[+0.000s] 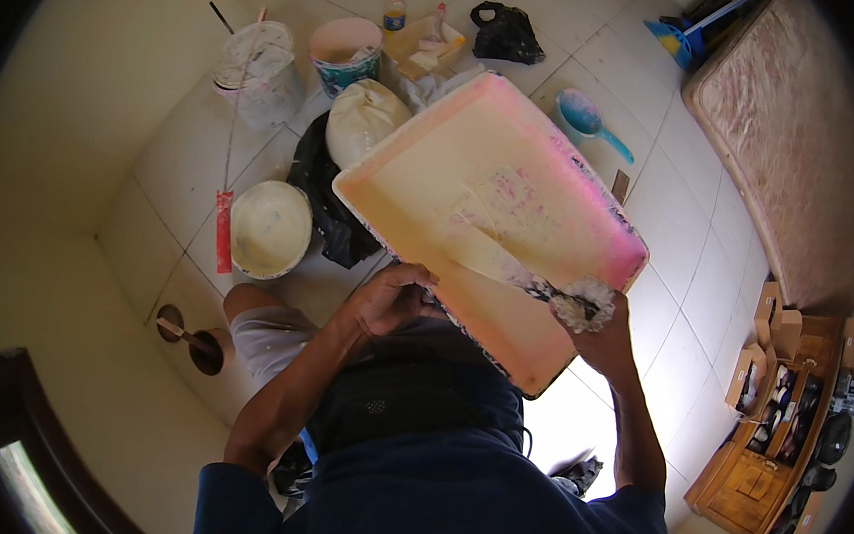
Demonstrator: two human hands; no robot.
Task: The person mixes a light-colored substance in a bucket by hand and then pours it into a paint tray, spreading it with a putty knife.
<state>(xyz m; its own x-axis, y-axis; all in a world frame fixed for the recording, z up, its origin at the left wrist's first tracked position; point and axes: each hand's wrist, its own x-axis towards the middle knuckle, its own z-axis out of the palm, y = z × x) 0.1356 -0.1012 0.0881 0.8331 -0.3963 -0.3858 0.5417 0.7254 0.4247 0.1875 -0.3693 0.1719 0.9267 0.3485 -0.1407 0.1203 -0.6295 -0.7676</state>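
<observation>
Left hand: the left hand [384, 302] has its thumb and fingers closed on the near edge of the tray [413, 188].
Tray: it is ahead and to the right of the left fingers, held over the floor [687, 277]. Its long way runs from far left to near right.
Right hand: the right hand [610, 340] has its fingers wrapped around the lumpy end of the tool [538, 287].
Tool: it points left and a little away from the right fingers, over the middle of the tray. The right hand is nearer to it. I cannot tell if its flat end touches the tray.
In the way: the right hand hides a bit of the tray's right end.
Left of the left fingers: a bowl [270, 230], with a red stick [223, 233] just beside it.
Ahead of the left fingers: a white bag [366, 122], near the tray's corner, and a green bucket [346, 72] past it.
Ahead of the right fingers: a blue dipper [581, 117], past the tray.
</observation>
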